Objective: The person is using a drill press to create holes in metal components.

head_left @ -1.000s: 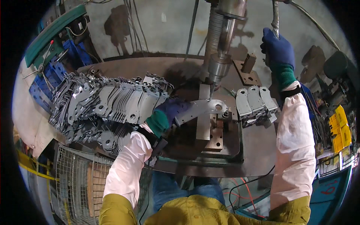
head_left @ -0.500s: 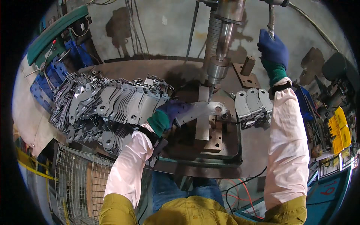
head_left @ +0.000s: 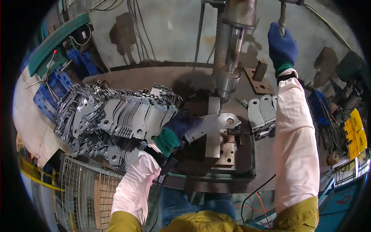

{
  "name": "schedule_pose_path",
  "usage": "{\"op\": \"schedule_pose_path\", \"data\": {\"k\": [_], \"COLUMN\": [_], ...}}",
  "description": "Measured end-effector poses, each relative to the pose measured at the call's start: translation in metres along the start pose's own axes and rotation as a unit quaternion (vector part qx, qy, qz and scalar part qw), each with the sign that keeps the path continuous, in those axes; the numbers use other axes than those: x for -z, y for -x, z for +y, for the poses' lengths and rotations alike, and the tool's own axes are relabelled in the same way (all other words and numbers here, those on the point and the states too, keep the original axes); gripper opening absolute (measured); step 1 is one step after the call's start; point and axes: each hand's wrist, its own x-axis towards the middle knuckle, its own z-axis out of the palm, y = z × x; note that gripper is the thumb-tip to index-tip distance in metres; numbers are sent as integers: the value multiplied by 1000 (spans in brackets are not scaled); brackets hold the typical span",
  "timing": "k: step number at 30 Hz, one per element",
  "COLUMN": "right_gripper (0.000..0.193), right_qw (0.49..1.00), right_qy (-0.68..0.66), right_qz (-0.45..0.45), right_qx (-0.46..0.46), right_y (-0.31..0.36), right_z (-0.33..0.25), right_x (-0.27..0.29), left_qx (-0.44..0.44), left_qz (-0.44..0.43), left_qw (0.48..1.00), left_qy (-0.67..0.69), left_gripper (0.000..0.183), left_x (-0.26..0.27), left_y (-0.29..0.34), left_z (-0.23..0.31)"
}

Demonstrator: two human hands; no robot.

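Observation:
My left hand (head_left: 181, 129), in a blue and green glove, is closed on the near-left end of a flat grey metal bracket (head_left: 198, 129). The bracket lies across a steel bar (head_left: 213, 141), and its holed right end rests over a fixture block (head_left: 228, 152). Above it stands the drill chuck (head_left: 228, 82) of a drill press, its bit (head_left: 221, 106) pointing down at the bracket; whether the tip touches cannot be made out. My right hand (head_left: 283, 45), gloved alike, is raised at the far right and wrapped round the drill press lever (head_left: 282, 18).
Stacked metal brackets (head_left: 123, 116) fill the table's left side. More brackets (head_left: 262, 112) stand right of the fixture. An upright post on a plate (head_left: 259, 79) sits behind them. Yellow bins (head_left: 354, 133) are far right; a wire cage (head_left: 79, 185) stands below left.
My right hand and the lever have moved slightly upward and away. The whole view has shifted a little. My left hand stays on the bracket.

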Motion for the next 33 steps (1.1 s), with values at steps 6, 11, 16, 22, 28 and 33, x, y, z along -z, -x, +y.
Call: {"op": "schedule_pose_path", "data": {"k": [6, 11, 16, 22, 28, 33], "right_gripper": [54, 57, 54, 61, 64, 45], "right_qw": [1000, 999, 991, 947, 945, 886], "right_qy": [6, 6, -26, -171, -206, -324], "right_qz": [-23, -54, -127, -262, -241, -310], "right_qx": [6, -9, -18, -78, -82, -121], "right_y": [3, 6, 15, 44, 53, 96], "right_z": [1, -7, -1, -17, -12, 16], "right_x": [2, 7, 38, 104, 104, 128], "left_qx": [81, 113, 109, 243, 380, 254], "left_qz": [21, 21, 20, -36, 96, 193], "left_qw": [996, 989, 994, 959, 862, 902], "left_qy": [-15, 89, 26, 142, 322, 289], "left_gripper": [35, 41, 31, 31, 29, 11], "left_x": [10, -1, 4, -2, -68, -41], "left_y": [2, 12, -5, -10, -18, -17], "left_z": [21, 4, 18, 3, -84, -26]}}
